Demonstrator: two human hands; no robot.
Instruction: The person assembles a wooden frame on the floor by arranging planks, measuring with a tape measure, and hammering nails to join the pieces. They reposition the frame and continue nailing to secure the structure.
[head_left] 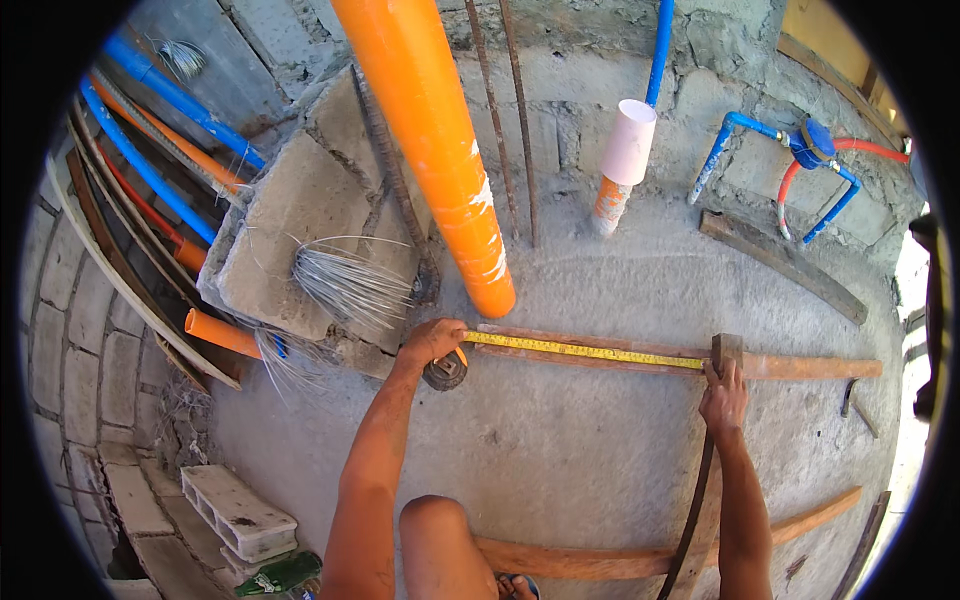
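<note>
A tape measure with a black and orange case is gripped in my left hand. Its yellow blade stretches to the right along a long wooden plank lying on the floor. My right hand closes around the blade's far end, where a wooden crosspiece lies over the plank, and its fingers also press on that crosspiece. The crosspiece runs back toward me, over a second plank near my knee. My right fingertips partly hide the tip of the blade.
An orange pipe rises just beyond my left hand. Left of it, a wire bundle lies on concrete blocks. A hammer is at the right. A hollow block and green bottle are at lower left.
</note>
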